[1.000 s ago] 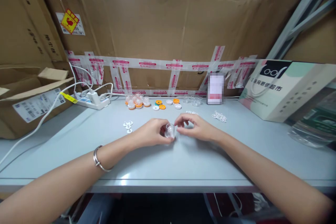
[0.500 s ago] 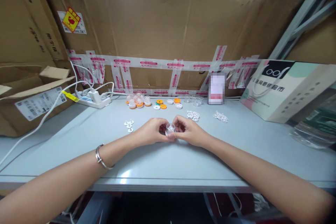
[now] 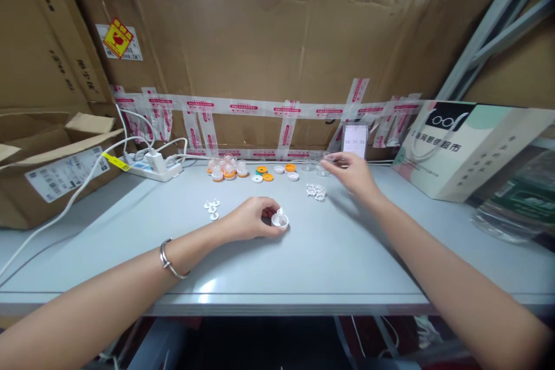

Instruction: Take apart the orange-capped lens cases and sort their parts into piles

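Note:
My left hand (image 3: pixel 255 218) is closed around a white round base (image 3: pixel 280 221), fingers and thumb on its left side, just above or on the table; I cannot tell which. A small white piece (image 3: pixel 281 211) stands up from the base. Over the back right, my right hand (image 3: pixel 349 172) pinches a clear plastic cup (image 3: pixel 332 158), partly hidden by the fingers. Below it are other clear cups (image 3: pixel 309 165). White openwork pieces (image 3: pixel 316 192) lie in a pile near the right hand, and small white stemmed pieces (image 3: pixel 212 207) lie left of the left hand.
Clear-domed pieces with orange bases (image 3: pixel 228 167) stand at the back, beside orange, green and white rings (image 3: pixel 267 177). A phone (image 3: pixel 354 140) leans at the back. A power strip (image 3: pixel 154 167) and open carton (image 3: pixel 56 167) are left; a printed box (image 3: pixel 459 150) and large bottle (image 3: pixel 515 202) right.
My right hand has left the left hand and reached back and right to the clear cups. The clear cup around the white piece no longer shows in my left hand, which stayed in place.

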The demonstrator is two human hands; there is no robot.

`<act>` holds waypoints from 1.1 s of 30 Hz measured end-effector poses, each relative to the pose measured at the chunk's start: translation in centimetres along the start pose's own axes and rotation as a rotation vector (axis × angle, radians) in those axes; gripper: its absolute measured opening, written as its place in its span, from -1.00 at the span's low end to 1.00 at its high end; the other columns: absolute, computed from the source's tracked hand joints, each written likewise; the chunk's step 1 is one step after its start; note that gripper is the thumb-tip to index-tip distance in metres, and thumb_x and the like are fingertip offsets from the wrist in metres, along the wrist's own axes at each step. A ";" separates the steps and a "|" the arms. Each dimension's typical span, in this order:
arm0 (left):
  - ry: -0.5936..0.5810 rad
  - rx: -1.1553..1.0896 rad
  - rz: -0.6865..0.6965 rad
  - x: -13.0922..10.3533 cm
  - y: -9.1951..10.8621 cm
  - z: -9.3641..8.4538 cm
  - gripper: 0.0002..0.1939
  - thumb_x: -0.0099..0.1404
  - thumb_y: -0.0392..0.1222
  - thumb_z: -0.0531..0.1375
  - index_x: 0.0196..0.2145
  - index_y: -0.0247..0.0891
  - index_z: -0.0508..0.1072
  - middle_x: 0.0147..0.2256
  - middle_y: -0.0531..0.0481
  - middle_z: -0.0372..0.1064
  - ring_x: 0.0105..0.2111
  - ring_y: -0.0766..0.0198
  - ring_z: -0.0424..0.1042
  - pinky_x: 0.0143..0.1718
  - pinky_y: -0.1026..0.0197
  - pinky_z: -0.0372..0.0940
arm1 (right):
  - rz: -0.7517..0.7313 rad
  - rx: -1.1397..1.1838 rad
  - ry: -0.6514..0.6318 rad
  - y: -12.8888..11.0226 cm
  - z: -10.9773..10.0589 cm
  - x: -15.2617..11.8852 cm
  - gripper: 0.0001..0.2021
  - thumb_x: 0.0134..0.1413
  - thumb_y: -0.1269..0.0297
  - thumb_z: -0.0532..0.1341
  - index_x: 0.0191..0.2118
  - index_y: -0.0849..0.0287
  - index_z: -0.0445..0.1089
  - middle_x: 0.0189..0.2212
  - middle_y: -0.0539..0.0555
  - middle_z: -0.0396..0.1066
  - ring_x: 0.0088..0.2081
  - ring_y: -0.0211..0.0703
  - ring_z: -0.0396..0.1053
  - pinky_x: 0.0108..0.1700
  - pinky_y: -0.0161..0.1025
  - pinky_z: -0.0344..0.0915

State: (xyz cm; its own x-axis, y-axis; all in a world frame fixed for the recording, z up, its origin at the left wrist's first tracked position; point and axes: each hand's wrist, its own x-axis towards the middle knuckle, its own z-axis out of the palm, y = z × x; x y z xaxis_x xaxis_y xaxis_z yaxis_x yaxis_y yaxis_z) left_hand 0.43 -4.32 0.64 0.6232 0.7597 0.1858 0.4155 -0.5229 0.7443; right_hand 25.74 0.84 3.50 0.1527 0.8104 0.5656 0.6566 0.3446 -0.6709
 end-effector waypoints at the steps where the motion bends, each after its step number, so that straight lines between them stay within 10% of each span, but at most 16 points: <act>1: -0.003 0.006 0.003 -0.1 0.0 -0.1 -0.77 0.01 -0.13 0.20 -0.36 -0.30 0.41 -0.40 0.02 0.37 -0.41 0.32 0.33 -0.37 0.33 0.22 | 0.070 -0.113 0.024 1.3 -0.7 1.0 -0.72 -0.18 0.10 0.24 -0.34 0.17 0.39 -0.40 0.09 0.40 -0.39 -0.18 0.32 -0.32 -0.24 0.24; 13: -0.028 0.067 0.036 0.0 0.2 -0.4 -0.75 0.04 -0.11 0.18 -0.33 -0.30 0.42 -0.39 0.01 0.37 -0.40 0.31 0.31 -0.34 0.30 0.21 | 0.198 -0.436 -0.117 7.9 -0.3 3.8 -0.74 -0.29 0.21 0.30 -0.39 0.19 0.33 -0.43 0.12 0.42 -0.34 -0.04 0.37 -0.31 -0.17 0.20; 33: -0.047 0.057 0.051 0.0 0.4 -0.6 -0.74 0.07 -0.09 0.19 -0.31 -0.30 0.41 -0.35 -0.01 0.37 -0.36 0.30 0.32 -0.30 0.29 0.21 | 0.199 -0.402 0.011 4.7 0.0 2.6 -0.76 -0.13 0.24 0.17 -0.27 0.15 0.22 -0.38 0.05 0.42 -0.28 -0.09 0.31 -0.22 -0.16 0.07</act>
State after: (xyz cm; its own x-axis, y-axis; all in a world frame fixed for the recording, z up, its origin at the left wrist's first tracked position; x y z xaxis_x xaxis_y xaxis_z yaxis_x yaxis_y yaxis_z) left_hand 0.18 -4.33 1.30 0.6747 0.7130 0.1910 0.4185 -0.5826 0.6967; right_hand 29.21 4.59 1.84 0.3117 0.8364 0.4510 0.8480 -0.0307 -0.5291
